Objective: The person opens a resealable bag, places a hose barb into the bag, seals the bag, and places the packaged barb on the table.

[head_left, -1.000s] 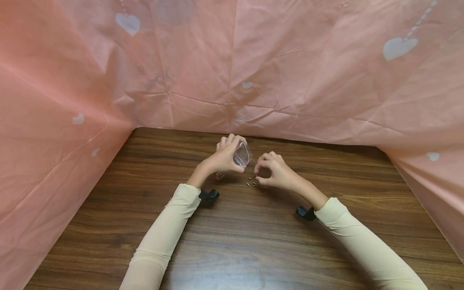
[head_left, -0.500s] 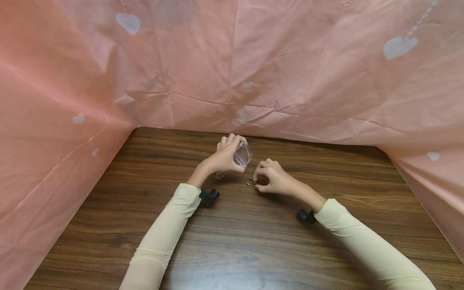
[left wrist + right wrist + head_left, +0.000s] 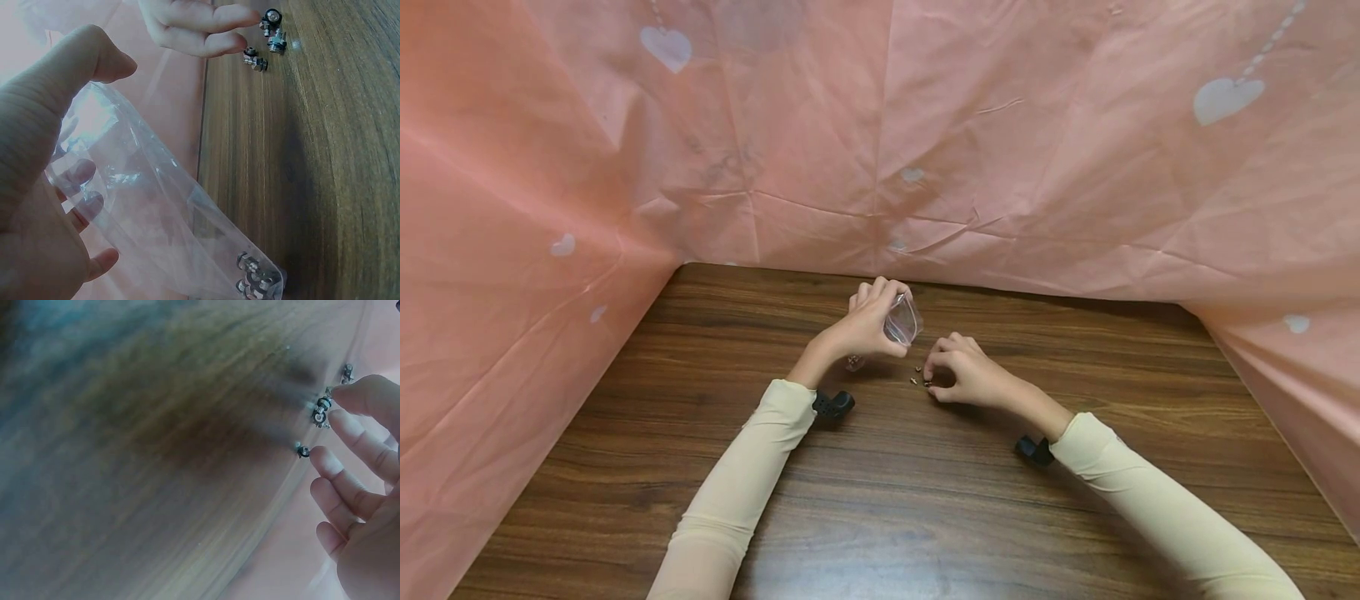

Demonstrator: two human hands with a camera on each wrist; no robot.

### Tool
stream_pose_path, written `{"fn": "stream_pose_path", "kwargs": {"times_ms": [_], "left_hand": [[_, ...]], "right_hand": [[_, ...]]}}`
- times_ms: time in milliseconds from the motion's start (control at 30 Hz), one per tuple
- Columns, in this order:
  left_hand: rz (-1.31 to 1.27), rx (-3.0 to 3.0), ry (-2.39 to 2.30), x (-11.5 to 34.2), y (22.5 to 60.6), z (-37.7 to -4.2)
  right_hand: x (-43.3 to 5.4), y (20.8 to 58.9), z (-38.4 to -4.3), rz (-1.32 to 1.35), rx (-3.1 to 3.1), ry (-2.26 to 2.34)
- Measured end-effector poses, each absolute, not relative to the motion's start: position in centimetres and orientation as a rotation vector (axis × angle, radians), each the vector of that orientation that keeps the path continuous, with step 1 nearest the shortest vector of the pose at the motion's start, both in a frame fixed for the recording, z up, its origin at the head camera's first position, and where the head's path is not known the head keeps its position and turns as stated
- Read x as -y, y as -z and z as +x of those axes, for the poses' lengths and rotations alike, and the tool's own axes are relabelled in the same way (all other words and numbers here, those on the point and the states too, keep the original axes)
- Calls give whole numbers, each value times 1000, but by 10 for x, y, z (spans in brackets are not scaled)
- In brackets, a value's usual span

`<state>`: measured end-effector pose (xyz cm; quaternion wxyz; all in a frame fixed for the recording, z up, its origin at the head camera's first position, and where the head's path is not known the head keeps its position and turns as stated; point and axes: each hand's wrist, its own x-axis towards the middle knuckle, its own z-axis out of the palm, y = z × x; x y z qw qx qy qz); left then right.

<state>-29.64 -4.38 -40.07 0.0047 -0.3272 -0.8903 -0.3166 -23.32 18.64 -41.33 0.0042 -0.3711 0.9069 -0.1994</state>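
My left hand (image 3: 863, 327) holds a clear plastic zip bag (image 3: 156, 181), its mouth spread wide between thumb and fingers. Several small metal fittings (image 3: 253, 278) with dark rings lie in the bag's bottom corner. On the wooden table to the right of the bag are a few more loose metal fittings (image 3: 914, 382). My right hand (image 3: 968, 372) is down at them, with thumb and forefinger pinching at a small metal fitting (image 3: 322, 411) in the cluster. Its other fingers (image 3: 334, 503) are bent loosely. Exactly how the fingertips meet the piece is partly hidden.
The brown wooden table (image 3: 865, 483) runs to a pink sheet (image 3: 1000, 167) with white hearts, which hangs behind and along both sides. A black wrist camera (image 3: 833, 406) sits on the left wrist, another black wrist camera (image 3: 1034, 450) on the right.
My right hand has come down and slightly nearer, onto the cluster of metal fittings, then nearly stopped. My left hand and the bag have stayed in place.
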Motion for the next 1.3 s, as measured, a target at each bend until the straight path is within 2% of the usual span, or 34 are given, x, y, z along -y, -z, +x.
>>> {"fn": "stream_pose_path", "kwargs": {"times_ms": [1300], "left_hand": [[-1014,2785,987,43,401,-295]], "right_hand": [[-181,417,-233,-1186,-2880,510]]}}
